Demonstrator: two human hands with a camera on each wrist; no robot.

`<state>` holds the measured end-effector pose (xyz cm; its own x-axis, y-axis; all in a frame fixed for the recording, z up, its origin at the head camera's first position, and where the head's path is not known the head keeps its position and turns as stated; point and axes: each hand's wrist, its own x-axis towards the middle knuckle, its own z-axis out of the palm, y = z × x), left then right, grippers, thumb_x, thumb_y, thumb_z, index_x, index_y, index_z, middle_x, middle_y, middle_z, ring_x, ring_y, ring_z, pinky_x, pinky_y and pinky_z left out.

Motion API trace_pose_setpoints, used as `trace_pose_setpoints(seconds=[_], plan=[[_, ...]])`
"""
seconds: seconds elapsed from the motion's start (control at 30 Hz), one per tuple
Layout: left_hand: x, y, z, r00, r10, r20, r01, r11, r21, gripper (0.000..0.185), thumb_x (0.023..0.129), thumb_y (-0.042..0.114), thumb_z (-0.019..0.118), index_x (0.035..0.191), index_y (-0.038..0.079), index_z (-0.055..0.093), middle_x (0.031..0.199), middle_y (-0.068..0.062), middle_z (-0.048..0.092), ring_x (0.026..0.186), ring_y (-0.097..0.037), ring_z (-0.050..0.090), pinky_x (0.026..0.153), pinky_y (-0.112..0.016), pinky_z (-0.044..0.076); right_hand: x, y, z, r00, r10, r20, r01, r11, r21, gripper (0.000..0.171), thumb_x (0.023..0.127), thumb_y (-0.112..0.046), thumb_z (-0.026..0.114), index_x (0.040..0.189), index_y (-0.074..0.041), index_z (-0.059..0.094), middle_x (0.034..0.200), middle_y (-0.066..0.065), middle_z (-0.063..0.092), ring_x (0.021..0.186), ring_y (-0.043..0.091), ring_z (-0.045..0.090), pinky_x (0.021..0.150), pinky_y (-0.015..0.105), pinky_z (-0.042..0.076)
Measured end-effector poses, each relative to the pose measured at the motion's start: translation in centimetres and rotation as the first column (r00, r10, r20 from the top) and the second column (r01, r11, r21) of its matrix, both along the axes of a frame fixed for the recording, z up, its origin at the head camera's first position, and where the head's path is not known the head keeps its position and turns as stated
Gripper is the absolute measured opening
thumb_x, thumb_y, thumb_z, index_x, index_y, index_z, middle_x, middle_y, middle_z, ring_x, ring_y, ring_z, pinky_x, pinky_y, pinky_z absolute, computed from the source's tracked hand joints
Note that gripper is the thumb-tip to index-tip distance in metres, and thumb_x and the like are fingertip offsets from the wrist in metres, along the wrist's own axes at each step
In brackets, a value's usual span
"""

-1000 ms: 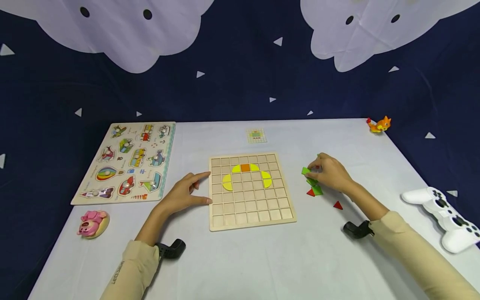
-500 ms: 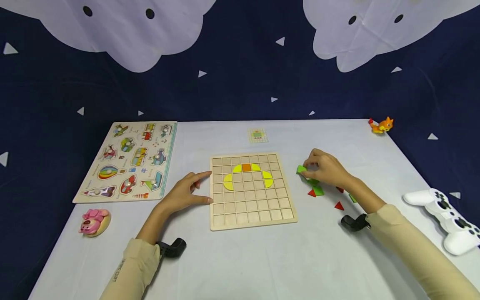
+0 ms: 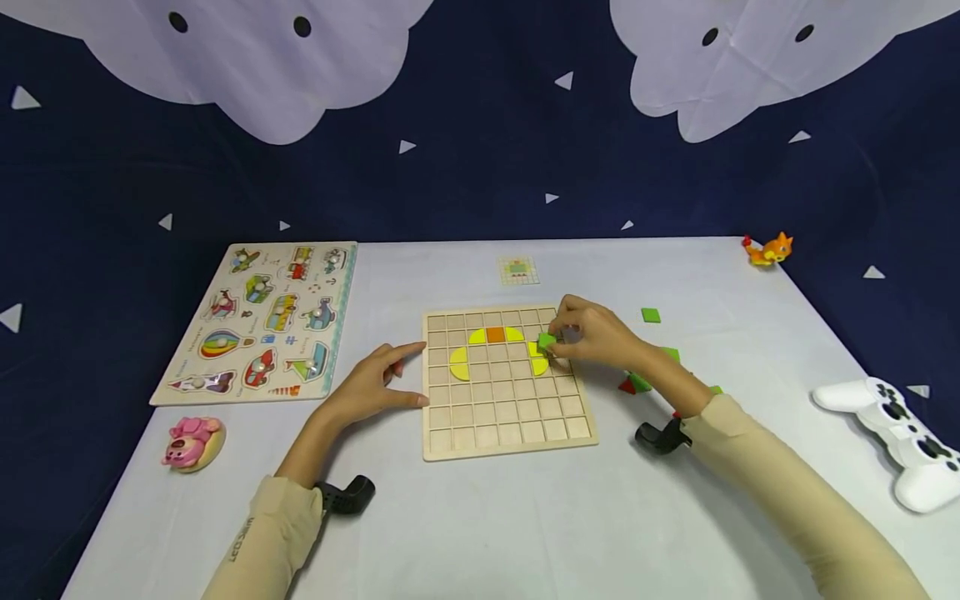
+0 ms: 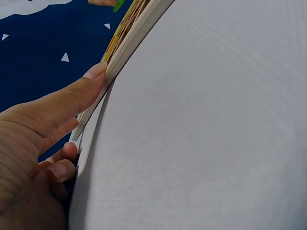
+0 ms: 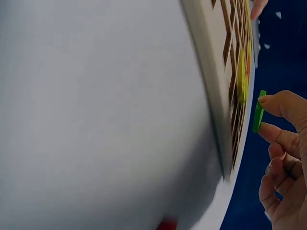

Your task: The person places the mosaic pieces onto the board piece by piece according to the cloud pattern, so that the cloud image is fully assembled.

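A wooden grid board (image 3: 510,412) lies mid-table, with yellow rounded pieces (image 3: 459,364) and an orange square (image 3: 496,334) in its upper cells. My left hand (image 3: 371,385) touches the board's left edge with spread thumb and index finger; in the left wrist view the thumb (image 4: 76,98) lies against that edge. Over the board's right side, my right hand (image 3: 596,333) pinches a green square tile (image 3: 546,342) between thumb and fingertip. The right wrist view shows this tile (image 5: 259,112) held edge-on, apart from the board.
Green tiles (image 3: 650,316) and red triangles (image 3: 627,387) lie right of the board, partly hidden by my forearm. A small pattern card (image 3: 518,270) is behind it. Around them sit a vehicle puzzle (image 3: 258,333), a pink pig figure (image 3: 193,443), a white game controller (image 3: 892,442) and an orange toy (image 3: 768,250).
My right hand has picked a green tile from the loose pieces and carried it left over the board. The left hand has stayed at the board's edge.
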<state>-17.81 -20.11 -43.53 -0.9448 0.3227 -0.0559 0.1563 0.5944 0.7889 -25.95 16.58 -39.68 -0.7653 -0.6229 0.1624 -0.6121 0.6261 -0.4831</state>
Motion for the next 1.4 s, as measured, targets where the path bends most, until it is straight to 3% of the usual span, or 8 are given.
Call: trace_pose_setpoints(seconds=[0.27, 0.5, 0.67, 0.9, 1.17, 1.4], plan=[[0.1, -0.1, 0.2, 1.000, 0.000, -0.005, 0.000, 1.000, -0.009, 0.086, 0.075, 0.030, 0.087, 0.149, 0.013, 0.047, 0.091, -0.004, 0.040, 0.081, -0.019, 0.037, 0.072, -0.034, 0.033, 0.2, -3.6, -0.2, 0.997, 0.071, 0.019, -0.071, 0.997, -0.018, 0.020, 0.081, -0.020, 0.081, 0.094, -0.006, 0.078, 0.091, 0.002, 0.058, 0.083, 0.018, 0.056, 0.077, 0.034, 0.050], [0.0, -0.1, 0.0, 1.000, 0.001, -0.013, -0.001, 1.000, 0.001, 0.086, 0.075, 0.030, 0.088, 0.148, 0.013, 0.047, 0.091, -0.004, 0.041, 0.082, -0.019, 0.038, 0.073, -0.034, 0.034, 0.2, -6.2, -0.2, 0.989, 0.149, 0.003, -0.149, 0.989, 0.018, 0.020, 0.084, -0.021, 0.080, 0.097, -0.006, 0.079, 0.089, 0.000, 0.054, 0.076, 0.015, 0.049, 0.068, 0.028, 0.045], [-0.1, 0.0, -0.1, 1.000, 0.005, -0.019, -0.005, 1.000, -0.002, 0.086, 0.074, 0.029, 0.088, 0.148, 0.011, 0.048, 0.091, -0.005, 0.042, 0.083, -0.018, 0.039, 0.073, -0.032, 0.035, 0.1, -7.5, -0.4, 0.981, 0.192, -0.038, -0.191, 0.981, 0.042, 0.020, 0.084, -0.021, 0.079, 0.097, -0.005, 0.079, 0.087, 0.000, 0.055, 0.076, 0.010, 0.049, 0.069, 0.025, 0.046], [0.0, -0.1, -0.1, 1.000, 0.006, -0.011, -0.006, 1.000, 0.004, 0.085, 0.074, 0.029, 0.088, 0.147, 0.010, 0.049, 0.091, -0.006, 0.041, 0.083, -0.020, 0.039, 0.073, -0.034, 0.034, -0.1, -8.4, -0.8, 0.973, 0.221, -0.060, -0.216, 0.973, 0.077, 0.017, 0.085, -0.020, 0.079, 0.094, -0.005, 0.078, 0.088, 0.001, 0.057, 0.075, 0.009, 0.052, 0.069, 0.024, 0.046], [0.0, 0.0, 0.0, 1.000, 0.000, -0.016, 0.001, 1.000, 0.014, 0.084, 0.074, 0.028, 0.088, 0.147, 0.010, 0.049, 0.090, -0.005, 0.042, 0.082, -0.019, 0.039, 0.073, -0.032, 0.035, 0.0, -8.8, -1.2, 0.968, 0.250, -0.028, -0.250, 0.968, 0.030, 0.011, 0.089, -0.017, 0.075, 0.090, -0.006, 0.074, 0.086, 0.001, 0.057, 0.072, 0.010, 0.048, 0.066, 0.025, 0.044], [0.0, 0.0, 0.0, 1.000, 0.006, -0.016, -0.007, 1.000, -0.004, 0.084, 0.075, 0.029, 0.088, 0.147, 0.011, 0.049, 0.091, -0.005, 0.042, 0.082, -0.019, 0.040, 0.073, -0.032, 0.035, 0.0, -9.3, -1.2, 0.956, 0.279, -0.087, -0.276, 0.960, 0.053, 0.010, 0.089, -0.017, 0.075, 0.086, -0.007, 0.074, 0.081, 0.000, 0.055, 0.069, 0.010, 0.044, 0.063, 0.024, 0.040]])
